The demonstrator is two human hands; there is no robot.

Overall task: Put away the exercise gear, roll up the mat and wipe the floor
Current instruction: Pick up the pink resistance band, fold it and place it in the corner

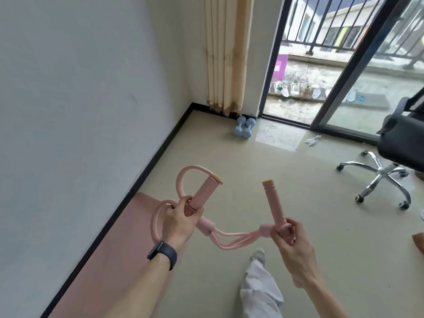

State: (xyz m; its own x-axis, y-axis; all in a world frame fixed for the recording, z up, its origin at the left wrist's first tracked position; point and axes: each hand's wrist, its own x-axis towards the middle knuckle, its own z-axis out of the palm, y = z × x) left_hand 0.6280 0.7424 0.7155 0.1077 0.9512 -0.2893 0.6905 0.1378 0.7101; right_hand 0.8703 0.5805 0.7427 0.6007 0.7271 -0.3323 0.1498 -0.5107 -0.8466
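Note:
I hold a pink resistance pull band (231, 238) in both hands at chest height. My left hand (181, 219) grips the base of its left foam handle, with the pink loop arching above and beside it. My right hand (290, 237) grips the base of the right foam handle, which points up. The elastic tubes sag between the hands. A pink exercise mat (110, 260) lies flat along the left wall under my left arm. Two light blue dumbbells (244, 127) lie in the far corner by the curtain.
A white cloth (312, 140) lies on the floor near the sliding glass door (344, 72). An office chair with a chrome wheeled base (378, 177) stands at the right. My leg in white trousers (259, 288) is below. A wet patch shines by the door.

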